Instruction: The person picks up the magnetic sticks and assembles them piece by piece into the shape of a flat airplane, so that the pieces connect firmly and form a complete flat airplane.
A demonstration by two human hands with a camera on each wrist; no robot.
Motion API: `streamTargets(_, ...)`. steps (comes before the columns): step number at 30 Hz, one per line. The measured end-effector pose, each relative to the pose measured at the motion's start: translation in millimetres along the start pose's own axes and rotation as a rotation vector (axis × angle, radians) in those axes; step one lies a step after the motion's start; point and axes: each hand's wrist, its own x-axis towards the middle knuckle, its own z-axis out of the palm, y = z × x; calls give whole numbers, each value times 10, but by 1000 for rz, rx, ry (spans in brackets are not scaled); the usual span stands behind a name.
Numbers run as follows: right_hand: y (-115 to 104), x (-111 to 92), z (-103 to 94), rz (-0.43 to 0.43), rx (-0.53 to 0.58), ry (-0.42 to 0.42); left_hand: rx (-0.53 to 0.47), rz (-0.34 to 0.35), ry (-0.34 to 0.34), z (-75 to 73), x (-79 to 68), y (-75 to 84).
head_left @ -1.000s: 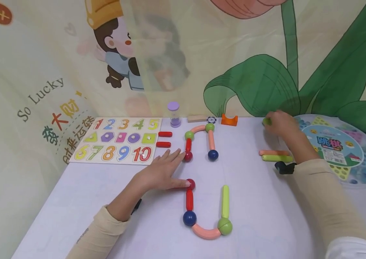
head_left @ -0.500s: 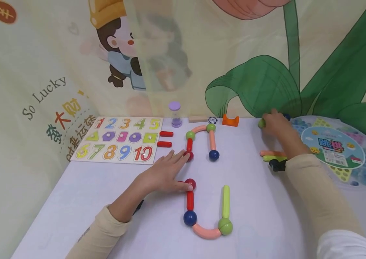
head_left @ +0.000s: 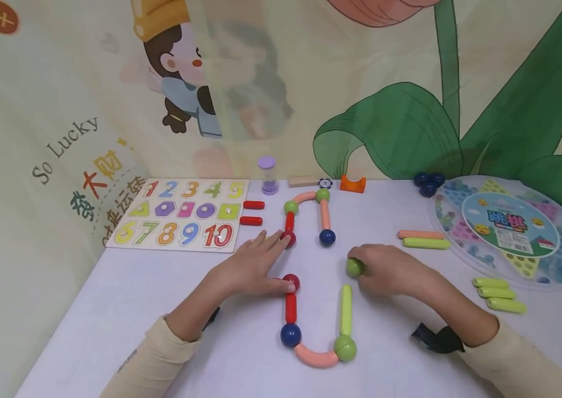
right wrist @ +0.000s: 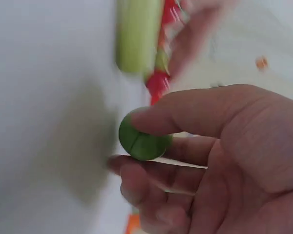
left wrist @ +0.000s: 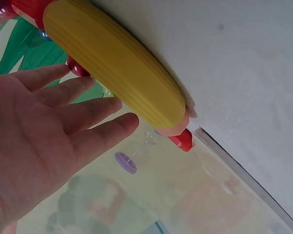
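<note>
My right hand [head_left: 395, 270] pinches a green ball [head_left: 354, 267] between thumb and fingers, just above the free end of a light-green rod [head_left: 346, 309]. In the right wrist view, the green ball [right wrist: 142, 139] shows a seam line. My left hand [head_left: 253, 268] is spread flat, its thumb on the lower red ball [head_left: 291, 282] and a fingertip at the upper red ball [head_left: 288, 239]. In the left wrist view a yellow curved rod [left wrist: 117, 63] lies beside these fingers; the head view hides it. The lower chain continues with a red rod [head_left: 291, 308], blue ball [head_left: 290, 335], pink curved rod [head_left: 316, 356] and another green ball [head_left: 345, 348].
An upper chain ends at a blue ball [head_left: 327, 237]. Loose rods [head_left: 425, 242] and more green rods [head_left: 502, 296] lie right, near a round game board [head_left: 440, 232] and blue balls [head_left: 428, 185]. A number puzzle [head_left: 176, 215], red rods [head_left: 253, 205] and an hourglass [head_left: 269, 176] stand left and back.
My right hand has brought the green ball from the table's back right to near the light-green rod, uncovering the blue balls and the loose green rods. My left hand stays in place.
</note>
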Motion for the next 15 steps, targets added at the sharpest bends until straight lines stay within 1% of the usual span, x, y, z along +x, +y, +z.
streamTargets(2, -77, -59, 88, -65, 31, -16, -3, -1, -1, 2, 2, 0)
streamTargets(4, -104, -98, 143, -145, 66, -36, -4, 1, -1, 9, 5, -3)
streamTargets(6, -99, -113, 169, -210, 134, -62, 0, 3, -3, 17, 9, -3)
streamTargets(8, -84, -108, 188, -246, 214, -84, 4, 6, 0, 27, 14, -4)
streamTargets(10, -78, -84, 213, -242, 297, -75, 9, 4, 0, 33, 18, 0)
streamTargets(12, -89, -55, 252, -229, 360, -35, 11, 3, 2, 32, 17, 4)
streamTargets(15, -131, -24, 313, -198, 397, 51, 15, 1, 5, 23, 14, 9)
